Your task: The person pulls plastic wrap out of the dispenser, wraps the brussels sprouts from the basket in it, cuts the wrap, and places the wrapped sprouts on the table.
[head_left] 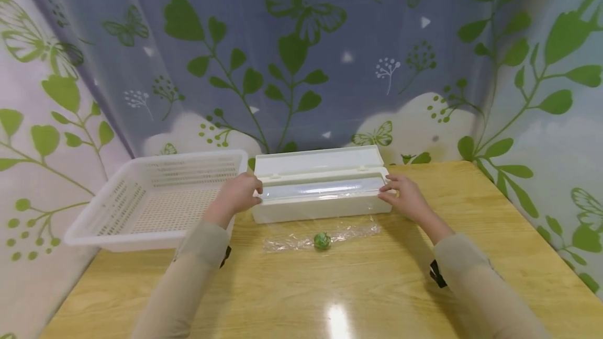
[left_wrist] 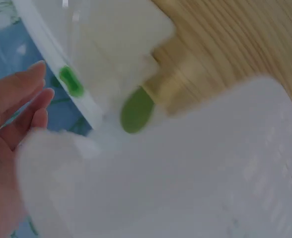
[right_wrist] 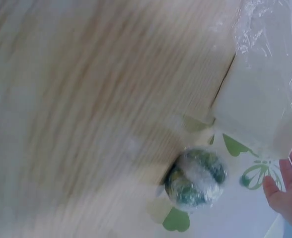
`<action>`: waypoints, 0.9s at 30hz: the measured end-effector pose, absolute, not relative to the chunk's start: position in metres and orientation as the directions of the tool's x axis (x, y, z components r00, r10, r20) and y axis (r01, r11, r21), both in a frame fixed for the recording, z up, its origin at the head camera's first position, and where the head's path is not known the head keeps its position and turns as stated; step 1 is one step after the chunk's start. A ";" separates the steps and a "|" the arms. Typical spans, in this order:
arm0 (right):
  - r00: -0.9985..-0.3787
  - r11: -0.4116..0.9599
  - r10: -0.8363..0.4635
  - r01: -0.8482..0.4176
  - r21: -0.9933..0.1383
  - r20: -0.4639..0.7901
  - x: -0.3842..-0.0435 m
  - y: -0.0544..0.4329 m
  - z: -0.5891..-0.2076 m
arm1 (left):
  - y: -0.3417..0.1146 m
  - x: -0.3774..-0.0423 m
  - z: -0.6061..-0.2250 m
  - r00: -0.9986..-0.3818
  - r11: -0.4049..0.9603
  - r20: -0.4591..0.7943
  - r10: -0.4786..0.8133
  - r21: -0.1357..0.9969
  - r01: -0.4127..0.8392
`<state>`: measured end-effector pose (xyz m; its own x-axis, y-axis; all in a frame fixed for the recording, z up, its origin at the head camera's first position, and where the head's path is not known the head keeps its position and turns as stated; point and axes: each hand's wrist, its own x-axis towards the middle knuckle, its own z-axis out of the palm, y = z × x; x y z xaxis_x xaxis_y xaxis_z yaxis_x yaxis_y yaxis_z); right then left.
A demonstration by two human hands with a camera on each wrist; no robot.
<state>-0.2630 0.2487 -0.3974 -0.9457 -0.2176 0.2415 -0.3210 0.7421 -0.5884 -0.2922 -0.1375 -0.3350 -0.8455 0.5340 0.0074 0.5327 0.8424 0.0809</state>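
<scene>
A long white cling film box (head_left: 325,208) has its lid raised, with the film roll (head_left: 325,188) inside. Clear cling film (head_left: 350,232) spreads over the front onto the table. A small green round vegetable (head_left: 322,240) lies on the film. At the box's left end is my left hand (head_left: 241,191), its loosely bent fingertips beside the film's corner; the left wrist view shows a gap between its fingers. My right hand (head_left: 402,196) pinches the film with thumb and fingertips at the right end. Another round green thing wrapped in film (right_wrist: 194,177) appears past the box's right end.
A large white plastic basket (head_left: 85,234) with slotted sides stands left of the box, close to my left forearm. The wooden table (head_left: 282,297) ends at a patterned curtain (head_left: 348,82) behind and to both sides.
</scene>
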 end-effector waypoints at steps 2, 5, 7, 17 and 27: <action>-0.942 0.749 -0.199 -0.324 -0.578 0.270 -0.261 0.246 -0.398 | -0.129 -0.289 -0.335 -0.836 0.828 0.050 0.546 0.121 0.548; -0.936 0.747 -0.186 -0.333 -0.575 0.299 -0.260 0.244 -0.397 | -0.117 -0.284 -0.339 -0.828 0.803 0.130 0.545 0.202 0.561; -0.931 0.745 -0.192 -0.345 -0.571 0.312 -0.259 0.242 -0.397 | -0.111 -0.281 -0.343 -0.827 0.787 0.179 0.532 0.254 0.562; -0.916 0.671 -0.258 -0.398 -0.626 0.307 -0.245 0.244 -0.398 | -0.088 -0.272 -0.368 -0.815 0.726 0.243 0.526 0.370 0.579; -0.903 0.326 -0.375 -0.338 -0.883 0.207 -0.222 0.253 -0.392 | -0.088 -0.267 -0.384 -0.765 0.723 0.216 0.606 0.250 0.644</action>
